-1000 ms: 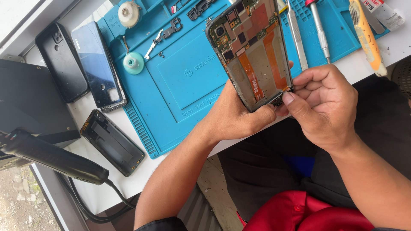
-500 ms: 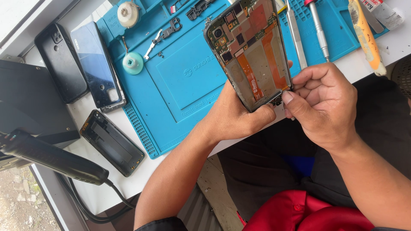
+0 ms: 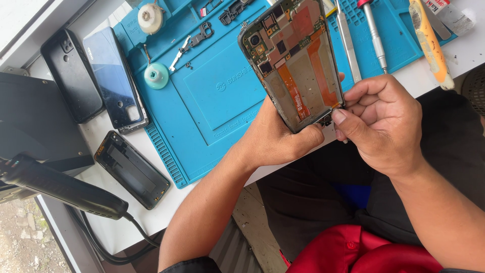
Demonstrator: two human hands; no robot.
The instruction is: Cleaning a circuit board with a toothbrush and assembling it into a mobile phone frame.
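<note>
An opened phone (image 3: 293, 60), its back cover off, shows a circuit board, orange flex cables and a camera module. My left hand (image 3: 275, 139) grips it from below and holds it tilted above the blue repair mat (image 3: 212, 101). My right hand (image 3: 381, 119) pinches the phone's lower right corner with thumb and forefinger, at a small dark part on the bottom edge. What the fingertips hold there is too small to tell.
On the white table at the left lie a black phone back cover (image 3: 73, 76), a glossy dark blue cover (image 3: 115, 76) and a black frame (image 3: 132, 169). A black handle with cable (image 3: 60, 187) lies at the lower left. Tweezers (image 3: 347, 40), a screwdriver (image 3: 374, 33), a yellow knife (image 3: 428, 40) and small parts rest on the mat.
The phone and both hands have shifted slightly, barely more than the camera's own motion. The grip of both hands is the same.
</note>
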